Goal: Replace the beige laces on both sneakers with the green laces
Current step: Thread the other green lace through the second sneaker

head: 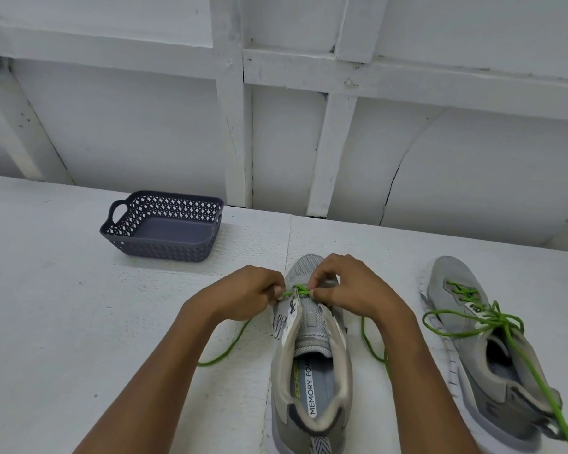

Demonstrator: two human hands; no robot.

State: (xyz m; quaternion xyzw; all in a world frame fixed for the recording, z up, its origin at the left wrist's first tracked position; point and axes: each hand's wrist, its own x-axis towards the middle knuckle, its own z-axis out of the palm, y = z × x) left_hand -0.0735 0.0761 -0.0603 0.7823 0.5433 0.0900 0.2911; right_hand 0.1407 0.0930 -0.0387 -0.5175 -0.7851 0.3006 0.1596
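Green lace [299, 290], thin and bright, is pinched over the sneaker [322, 417] by left grip [251, 294] and right grip [350, 286]; a basket [164, 249] is set apart.

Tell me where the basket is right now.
In the head view the basket sits far left on the white table, beyond the left hand and left of the centre sneaker.

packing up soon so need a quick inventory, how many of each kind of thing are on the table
sneakers: 2, the near sneaker and the right sneaker
green laces: 2, the near lace and the right lace
baskets: 1, the basket
beige laces: 0 in view
total: 5
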